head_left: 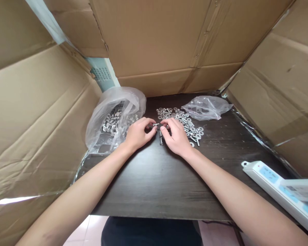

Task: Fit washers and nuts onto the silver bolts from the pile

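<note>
My left hand point(141, 132) pinches a small silver bolt point(156, 125) between thumb and fingertips, its threaded end pointing toward my other hand. Close by on the right, my right hand point(175, 135) has thumb and fingers drawn together; what they hold, if anything, is hidden. A dark-headed bolt point(161, 139) lies on the table just below the right fingertips. Behind and beside the right hand spreads a loose pile of silver bolts and flat washers point(188, 124), partly covered by that hand.
Left of my hands, an open clear plastic bag point(93, 131) contains many bolt-like metal pieces point(112, 121). A crumpled clear bag point(207, 107) lies behind the pile. A white power strip point(263, 179) with a plug sits at the right. Cardboard walls point(156, 41) enclose the dark table point(154, 184).
</note>
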Demonstrator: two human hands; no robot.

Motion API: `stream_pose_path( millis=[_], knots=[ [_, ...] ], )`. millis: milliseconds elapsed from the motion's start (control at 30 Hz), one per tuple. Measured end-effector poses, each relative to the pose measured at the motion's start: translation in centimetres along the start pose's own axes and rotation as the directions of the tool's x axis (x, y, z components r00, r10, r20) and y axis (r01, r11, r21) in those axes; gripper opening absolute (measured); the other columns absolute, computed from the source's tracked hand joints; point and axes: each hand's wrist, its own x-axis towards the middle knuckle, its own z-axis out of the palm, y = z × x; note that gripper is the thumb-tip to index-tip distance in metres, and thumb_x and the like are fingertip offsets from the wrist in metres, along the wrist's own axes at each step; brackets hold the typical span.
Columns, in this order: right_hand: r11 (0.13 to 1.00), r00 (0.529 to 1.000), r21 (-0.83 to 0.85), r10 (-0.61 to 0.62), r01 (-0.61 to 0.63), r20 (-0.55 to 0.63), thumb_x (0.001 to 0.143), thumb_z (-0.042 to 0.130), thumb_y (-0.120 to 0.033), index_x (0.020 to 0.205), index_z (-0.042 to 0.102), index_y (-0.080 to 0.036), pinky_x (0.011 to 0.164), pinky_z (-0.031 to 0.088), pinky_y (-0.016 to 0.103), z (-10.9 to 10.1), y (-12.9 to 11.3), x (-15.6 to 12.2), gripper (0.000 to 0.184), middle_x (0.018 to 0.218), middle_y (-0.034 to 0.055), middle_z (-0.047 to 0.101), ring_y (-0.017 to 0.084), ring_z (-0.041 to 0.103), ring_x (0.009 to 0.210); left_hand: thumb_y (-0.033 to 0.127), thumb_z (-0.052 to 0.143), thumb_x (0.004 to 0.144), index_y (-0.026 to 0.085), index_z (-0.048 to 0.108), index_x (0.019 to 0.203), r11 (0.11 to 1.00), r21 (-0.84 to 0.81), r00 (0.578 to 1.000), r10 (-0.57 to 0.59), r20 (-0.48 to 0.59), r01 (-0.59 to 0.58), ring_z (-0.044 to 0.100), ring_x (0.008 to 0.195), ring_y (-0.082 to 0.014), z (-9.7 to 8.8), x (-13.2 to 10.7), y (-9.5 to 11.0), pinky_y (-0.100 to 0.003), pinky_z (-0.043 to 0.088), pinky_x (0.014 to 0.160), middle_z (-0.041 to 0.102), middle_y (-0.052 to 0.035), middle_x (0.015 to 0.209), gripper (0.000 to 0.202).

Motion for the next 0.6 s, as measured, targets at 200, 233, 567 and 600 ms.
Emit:
stream_pose_path(
  millis=[200,233,567,600],
  knots=[
    [1.0,1.0,-0.01,-0.013,0.013,-0.003,0.099,0.048,-0.031,0.104,0.06,-0.021,0.091,0.046,0.045,-0.07,-0.18,-0.02,0.016,0.105,0.0103,0.069,0.028,0.063,0.1,0.025,0.069,0.093,0.02,0.071,0.104,0.999,0.034,0.999,-0.035,0.04,0.033,0.067,0.082,-0.0179,0.04,0.06,-0.02,-0.031,0.052,0.074,0.07,-0.0025,0.092,0.013],
    [1.0,1.0,-0.01,-0.017,0.017,-0.005,0.099,0.049,-0.031,0.104,0.06,-0.021,0.091,0.046,0.045,-0.07,-0.2,-0.03,0.016,0.104,0.0103,0.069,0.028,0.063,0.1,0.024,0.069,0.093,0.02,0.071,0.105,0.999,0.036,0.999,-0.034,0.041,0.033,0.067,0.082,-0.0181,0.06,0.06,-0.03,-0.031,0.052,0.074,0.07,-0.0026,0.092,0.013],
    [1.0,1.0,-0.017,-0.007,0.008,0.026,0.1,0.049,-0.031,0.101,0.06,-0.022,0.091,0.046,0.045,-0.01,-0.18,-0.04,0.015,0.102,0.0094,0.068,0.028,0.063,0.101,0.023,0.068,0.092,0.021,0.072,0.107,0.997,0.075,0.996,-0.038,0.084,0.031,0.07,0.088,-0.0214,0.13,0.1,-0.18,-0.033,0.055,0.076,0.074,-0.004,0.094,0.016],
    [1.0,1.0,-0.019,-0.01,0.01,0.026,0.1,0.049,-0.031,0.101,0.06,-0.022,0.091,0.046,0.045,-0.02,-0.21,-0.05,0.015,0.102,0.0093,0.068,0.028,0.063,0.101,0.024,0.067,0.092,0.021,0.073,0.107,0.996,0.081,0.995,-0.035,0.088,0.028,0.07,0.089,-0.0218,0.11,0.11,-0.12,-0.034,0.055,0.077,0.074,-0.0043,0.095,0.016]
  ],
)
